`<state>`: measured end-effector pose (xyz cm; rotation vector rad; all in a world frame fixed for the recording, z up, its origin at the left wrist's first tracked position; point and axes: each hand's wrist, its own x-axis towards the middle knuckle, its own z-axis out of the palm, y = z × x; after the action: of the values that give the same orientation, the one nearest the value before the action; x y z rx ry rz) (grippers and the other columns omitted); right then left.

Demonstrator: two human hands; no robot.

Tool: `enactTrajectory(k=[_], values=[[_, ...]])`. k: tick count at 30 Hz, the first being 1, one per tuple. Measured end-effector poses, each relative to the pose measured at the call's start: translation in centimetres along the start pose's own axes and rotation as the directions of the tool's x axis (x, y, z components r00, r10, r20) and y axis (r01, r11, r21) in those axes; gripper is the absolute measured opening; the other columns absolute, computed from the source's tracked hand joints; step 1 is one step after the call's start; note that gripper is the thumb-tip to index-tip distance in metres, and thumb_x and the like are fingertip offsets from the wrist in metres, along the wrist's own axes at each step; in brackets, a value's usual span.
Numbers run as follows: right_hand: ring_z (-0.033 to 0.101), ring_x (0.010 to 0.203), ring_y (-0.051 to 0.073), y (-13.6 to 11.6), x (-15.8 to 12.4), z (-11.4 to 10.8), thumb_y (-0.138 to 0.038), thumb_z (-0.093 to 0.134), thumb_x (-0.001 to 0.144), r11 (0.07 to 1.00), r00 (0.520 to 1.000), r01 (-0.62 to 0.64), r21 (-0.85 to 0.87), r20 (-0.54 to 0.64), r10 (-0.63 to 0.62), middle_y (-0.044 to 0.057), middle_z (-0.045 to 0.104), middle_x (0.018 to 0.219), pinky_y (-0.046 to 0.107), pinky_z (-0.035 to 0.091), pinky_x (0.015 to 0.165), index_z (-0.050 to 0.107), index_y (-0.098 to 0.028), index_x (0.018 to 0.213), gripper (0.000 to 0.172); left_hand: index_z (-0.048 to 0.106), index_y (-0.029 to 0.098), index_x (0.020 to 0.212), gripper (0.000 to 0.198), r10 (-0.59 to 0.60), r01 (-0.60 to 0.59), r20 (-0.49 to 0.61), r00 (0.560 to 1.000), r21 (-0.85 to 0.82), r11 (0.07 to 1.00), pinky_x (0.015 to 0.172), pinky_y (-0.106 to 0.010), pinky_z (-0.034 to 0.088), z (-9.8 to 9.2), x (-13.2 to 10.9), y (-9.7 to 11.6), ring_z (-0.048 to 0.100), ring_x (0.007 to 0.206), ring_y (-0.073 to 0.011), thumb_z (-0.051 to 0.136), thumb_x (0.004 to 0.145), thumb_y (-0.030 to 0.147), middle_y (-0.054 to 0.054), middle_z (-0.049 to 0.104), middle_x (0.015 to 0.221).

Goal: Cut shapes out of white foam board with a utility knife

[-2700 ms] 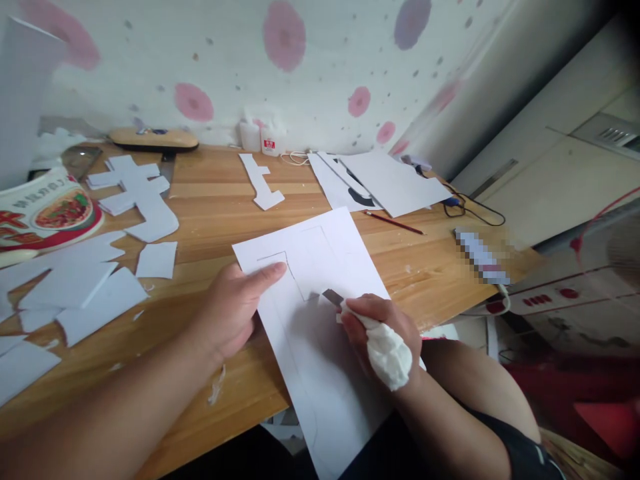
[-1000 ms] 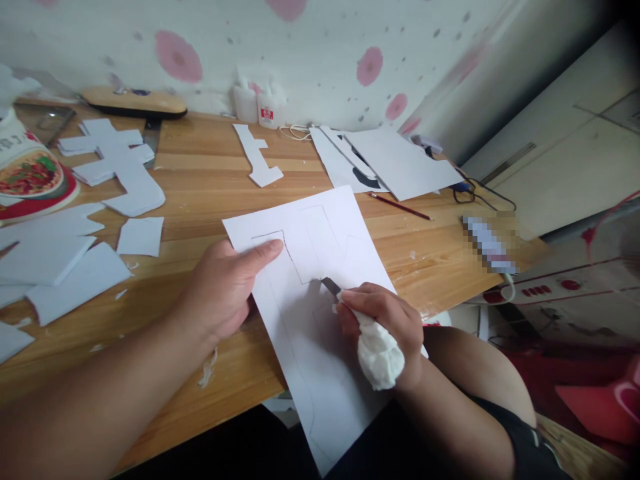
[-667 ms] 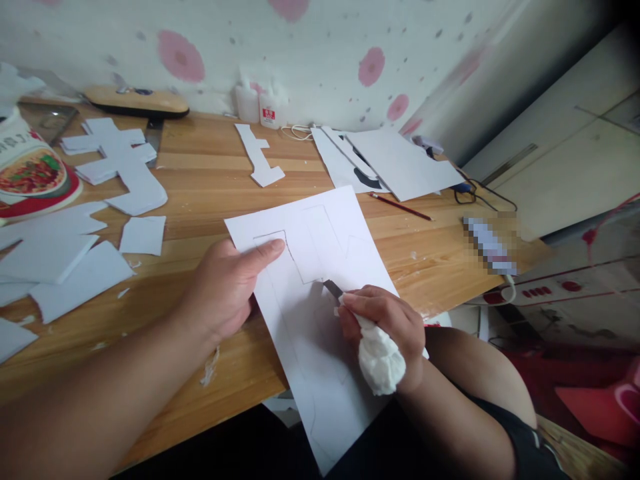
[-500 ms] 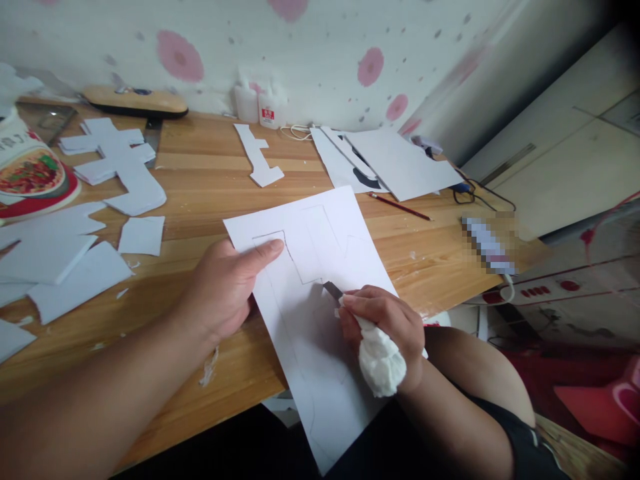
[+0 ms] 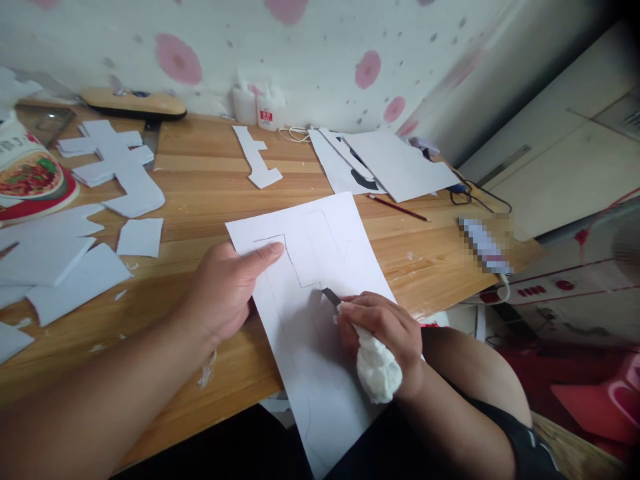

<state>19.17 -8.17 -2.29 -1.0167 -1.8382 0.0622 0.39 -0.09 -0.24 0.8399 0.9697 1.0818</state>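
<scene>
The right hand (image 5: 383,327) pinches a blade (image 5: 331,297) whose grip is wrapped in white padding (image 5: 379,368), perhaps for comfort, its tip by a drawn line (image 5: 311,285) on a white sheet (image 5: 300,333). The sheet lies between both hands, overhanging the table's near edge; the left hand (image 5: 227,287) clamps its side, thumb on top, likely to steady it. Beyond the hands, the wooden table (image 5: 210,173) bears a paper cut-out (image 5: 256,158) and pencil (image 5: 397,208); farther back rises a pink-spotted wall (image 5: 300,60).

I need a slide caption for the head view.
Left hand grips a white sheet; right hand holds a blade at its drawn lines.
</scene>
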Motion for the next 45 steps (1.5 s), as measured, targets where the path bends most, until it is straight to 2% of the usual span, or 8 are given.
enactTrajectory(k=[6, 18, 25, 34, 38, 41, 45], values=[[0.068, 0.067, 0.018, -0.1, -0.1, 0.0, -0.014, 0.059, 0.082, 1.000, 1.000, 0.030, 0.007, -0.004, -0.030, -0.002, 0.063, 0.064, 0.033, 0.061, 0.059, 0.060, -0.023, 0.102, 0.022, 0.072, 0.026, 0.104, 0.030, -0.003, 0.003, -0.027, 1.000, 0.005, 1.000, 0.083, -0.043, 0.056, 0.2, 0.0, 0.2, 0.066, 0.104, -0.0311, 0.074, 0.074, 0.030, -0.004, 0.075, 0.103], [0.066, 0.065, 0.016, 0.3, -0.5, 0.1, -0.009, 0.061, 0.074, 0.996, 0.997, 0.076, 0.038, -0.032, -0.075, 0.000, 0.060, 0.066, 0.032, 0.062, 0.064, 0.061, -0.018, 0.094, 0.022, 0.071, 0.023, 0.106, 0.032, 0.006, -0.006, -0.024, 1.000, -0.005, 1.000, 0.087, -0.044, 0.055, 0.1, -0.1, 0.1, 0.065, 0.106, -0.0313, 0.073, 0.076, 0.030, -0.005, 0.074, 0.106], [0.066, 0.066, 0.016, -0.2, -0.7, 0.2, -0.007, 0.058, 0.074, 0.999, 0.998, 0.043, 0.009, -0.055, -0.043, -0.002, 0.056, 0.065, 0.033, 0.062, 0.065, 0.059, -0.020, 0.090, 0.020, 0.070, 0.021, 0.109, 0.031, 0.020, -0.020, 0.019, 1.000, -0.045, 0.999, 0.089, -0.039, 0.054, 0.1, -0.2, 0.0, 0.064, 0.108, -0.0283, 0.071, 0.078, 0.025, -0.003, 0.074, 0.108], [0.069, 0.071, 0.018, -0.3, -0.8, 0.3, -0.010, 0.059, 0.077, 1.000, 0.997, 0.027, 0.011, -0.067, -0.026, -0.002, 0.057, 0.063, 0.032, 0.062, 0.063, 0.059, -0.020, 0.088, 0.015, 0.070, 0.016, 0.110, 0.040, 0.023, -0.023, 0.001, 1.000, -0.089, 0.996, 0.090, -0.040, 0.054, 0.0, 0.3, -0.2, 0.067, 0.103, -0.0275, 0.078, 0.072, 0.027, -0.009, 0.074, 0.110], [0.070, 0.072, 0.018, -0.1, -0.6, 0.3, -0.017, 0.058, 0.081, 0.999, 0.997, 0.043, -0.013, -0.065, -0.044, -0.002, 0.059, 0.063, 0.028, 0.061, 0.060, 0.058, -0.021, 0.088, 0.008, 0.070, 0.017, 0.109, 0.044, -0.041, 0.040, -0.018, 0.999, -0.073, 0.997, 0.083, -0.039, 0.057, -0.1, 0.2, 0.1, 0.068, 0.100, -0.0287, 0.080, 0.068, 0.030, -0.008, 0.075, 0.107], [0.070, 0.069, 0.017, -0.1, -0.3, 0.4, -0.016, 0.057, 0.081, 0.997, 0.995, 0.079, -0.019, -0.066, -0.080, -0.002, 0.059, 0.060, 0.026, 0.060, 0.060, 0.057, -0.020, 0.085, 0.006, 0.070, 0.020, 0.110, 0.048, -0.094, 0.092, -0.049, 0.994, -0.039, 0.995, 0.075, -0.034, 0.060, -0.3, 0.3, 0.4, 0.069, 0.097, -0.0283, 0.082, 0.065, 0.029, -0.005, 0.076, 0.103], [0.069, 0.063, 0.015, 0.3, 0.0, 0.8, -0.016, 0.057, 0.079, 0.994, 0.983, 0.107, 0.015, -0.155, -0.103, -0.002, 0.060, 0.058, 0.024, 0.059, 0.063, 0.055, -0.020, 0.082, 0.006, 0.069, 0.025, 0.111, 0.052, -0.161, 0.162, -0.048, 0.986, 0.005, 0.987, 0.062, -0.027, 0.060, -0.4, 0.5, 0.9, 0.070, 0.095, -0.0264, 0.084, 0.062, 0.030, -0.002, 0.075, 0.109]])
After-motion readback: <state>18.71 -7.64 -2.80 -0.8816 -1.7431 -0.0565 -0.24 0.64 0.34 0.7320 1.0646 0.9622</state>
